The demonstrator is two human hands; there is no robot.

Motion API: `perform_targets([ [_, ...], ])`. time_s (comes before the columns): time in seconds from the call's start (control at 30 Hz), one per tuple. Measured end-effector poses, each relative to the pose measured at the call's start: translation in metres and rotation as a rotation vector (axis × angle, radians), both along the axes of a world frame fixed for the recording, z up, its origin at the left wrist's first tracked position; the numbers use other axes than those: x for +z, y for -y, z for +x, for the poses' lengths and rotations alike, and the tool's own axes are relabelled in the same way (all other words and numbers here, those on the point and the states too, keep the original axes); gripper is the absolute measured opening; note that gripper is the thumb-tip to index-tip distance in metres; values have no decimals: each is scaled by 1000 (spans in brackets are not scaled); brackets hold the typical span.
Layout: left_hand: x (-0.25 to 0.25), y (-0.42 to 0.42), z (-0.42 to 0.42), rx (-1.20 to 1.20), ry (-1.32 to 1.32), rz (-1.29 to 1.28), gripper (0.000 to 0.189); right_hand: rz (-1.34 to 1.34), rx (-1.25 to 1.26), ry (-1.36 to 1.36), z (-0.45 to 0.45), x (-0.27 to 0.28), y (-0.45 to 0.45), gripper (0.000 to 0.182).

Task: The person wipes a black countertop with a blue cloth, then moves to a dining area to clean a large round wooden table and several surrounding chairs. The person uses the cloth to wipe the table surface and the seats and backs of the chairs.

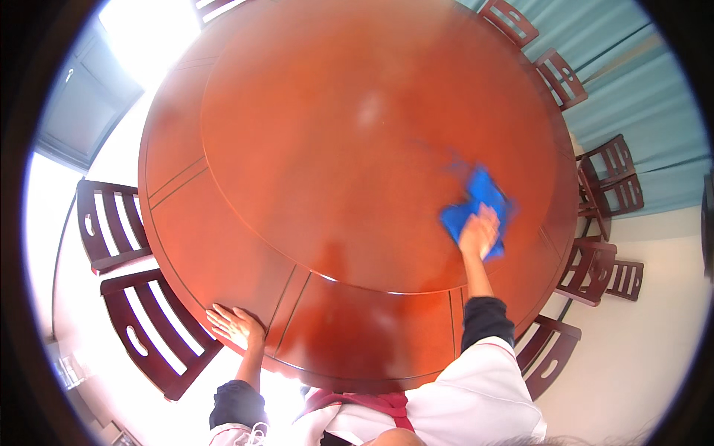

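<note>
My right hand (479, 231) lies over a bright blue cloth (484, 187), pressing it onto the round wooden turntable (334, 195). Both the hand and the cloth are blurred, and the cloth spreads out past the fingers on several sides. Part of it is hidden beneath the palm. My left hand (237, 324) rests palm down with fingers apart on the outer rim of the round reddish-brown wooden table (223, 245), at the near left. It holds nothing.
Dark wooden slat-back chairs (159, 334) stand close to the table's left edge. More chairs (549, 357) line the right side. Teal curtains (641, 111) hang at the upper right, and a grey door (92, 95) is at the upper left.
</note>
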State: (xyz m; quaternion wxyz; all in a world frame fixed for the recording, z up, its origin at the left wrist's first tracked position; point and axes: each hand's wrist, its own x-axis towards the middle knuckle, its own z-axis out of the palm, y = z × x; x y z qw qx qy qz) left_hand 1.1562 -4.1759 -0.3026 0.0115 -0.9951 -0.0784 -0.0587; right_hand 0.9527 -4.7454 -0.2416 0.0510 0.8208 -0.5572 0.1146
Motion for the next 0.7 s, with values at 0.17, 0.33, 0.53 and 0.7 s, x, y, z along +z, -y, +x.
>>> perform_targets([
  [0.17,-2,-26,4,-2,67,100,62,238,-5,-503,39,-3,-149,58],
  [0.33,-4,-8,0,16,-29,107,62,397,738,97,181,34,-299,60],
  [0.53,-15,-21,4,11,40,97,60,307,807,178,146,14,-300,54],
  [0.7,2,-1,-5,7,-57,82,60,203,568,90,41,23,-239,55],
])
